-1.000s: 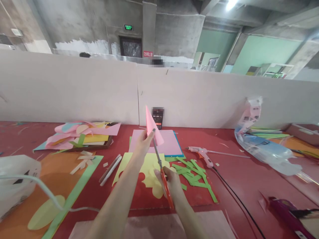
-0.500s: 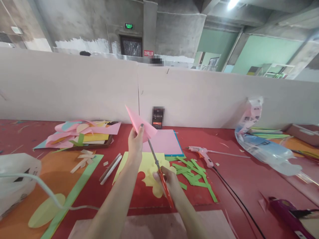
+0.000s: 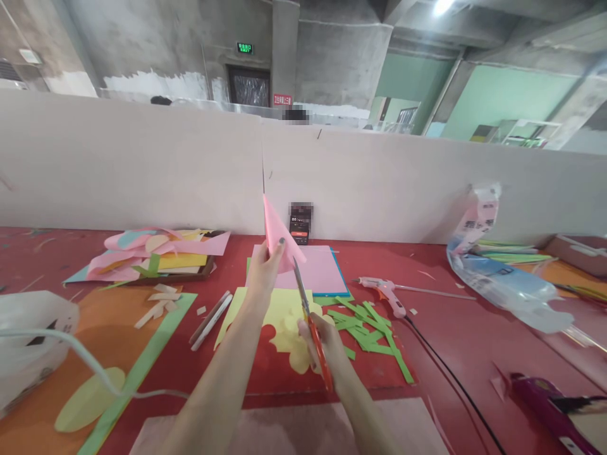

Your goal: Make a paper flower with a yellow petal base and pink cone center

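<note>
swung rightward, the folded pink paper (image 3: 279, 235) pinched in the left hand (image 3: 263, 268) tilts up-left along its length, lower edge at the scissors (image 3: 303, 297) gripped by the right hand (image 3: 332, 341).

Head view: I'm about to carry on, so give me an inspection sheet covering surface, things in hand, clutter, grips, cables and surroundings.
Surface: red tabletop, small paper scraps on it.
Things in hand: pointed pink paper, held up off the table; red-handled scissors, blades at its lower edge; whether they are cutting is unclear.
Clutter: green strips, scalloped yellow paper, paper pile, pale pink glue gun, plastic bag.
Grips: left hand pinches the paper; right hand holds the scissors.
Cables: black cable from the glue gun; white cable at left.
Surroundings: white partition behind, phone standing in front, green exit sign beyond.
</note>
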The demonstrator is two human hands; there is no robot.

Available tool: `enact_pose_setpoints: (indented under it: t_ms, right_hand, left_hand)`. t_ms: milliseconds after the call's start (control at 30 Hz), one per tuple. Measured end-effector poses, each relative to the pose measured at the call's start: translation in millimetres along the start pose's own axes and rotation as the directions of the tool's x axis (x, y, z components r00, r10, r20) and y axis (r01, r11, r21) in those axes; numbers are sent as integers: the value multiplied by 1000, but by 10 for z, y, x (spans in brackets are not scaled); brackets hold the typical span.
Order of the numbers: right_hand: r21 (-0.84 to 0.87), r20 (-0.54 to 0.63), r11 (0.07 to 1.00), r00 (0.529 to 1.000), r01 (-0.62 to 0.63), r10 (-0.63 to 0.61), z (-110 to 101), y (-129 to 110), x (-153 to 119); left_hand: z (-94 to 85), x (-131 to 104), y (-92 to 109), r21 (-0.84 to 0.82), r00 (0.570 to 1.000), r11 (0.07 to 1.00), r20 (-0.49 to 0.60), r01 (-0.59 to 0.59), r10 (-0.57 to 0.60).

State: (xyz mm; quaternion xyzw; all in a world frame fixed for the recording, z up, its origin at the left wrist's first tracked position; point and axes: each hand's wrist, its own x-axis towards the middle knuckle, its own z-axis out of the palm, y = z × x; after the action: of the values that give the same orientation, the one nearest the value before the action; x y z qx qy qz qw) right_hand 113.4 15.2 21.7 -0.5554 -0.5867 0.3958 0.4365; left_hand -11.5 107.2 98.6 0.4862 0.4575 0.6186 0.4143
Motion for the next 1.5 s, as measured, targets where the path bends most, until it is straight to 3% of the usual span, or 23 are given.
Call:
enact_pose_setpoints:
  t_ms: [400, 733, 967, 1233, 1367, 1500]
  right_hand:
    - [43, 23, 999, 1000, 17, -18, -2, -15, 6]
    - [-133, -53, 990, 997, 43, -50, -3, -8, 28]
    - [-119, -48, 992, 998, 30, -36, 0, 25, 35]
    - [-88, -49, 995, 997, 52, -56, 2, 1, 33]
    - [-61, 29, 997, 999, 46, -45, -6, -45, 1]
    - [-85, 55, 992, 995, 92, -87, -7, -20, -17]
  left_hand:
    - [57, -91, 163, 10, 1000, 1000, -11, 28, -27]
    - [36, -71, 135, -43, 998, 998, -49, 41, -44]
    - [23, -49, 117, 12, 997, 997, -32, 71, -71]
    - [-6, 50, -19, -28, 998, 1000, 61, 6, -4]
    - [-3, 51, -51, -23, 999, 1000, 35, -6, 7]
    - [8, 34, -35, -77, 998, 997, -63, -9, 4]
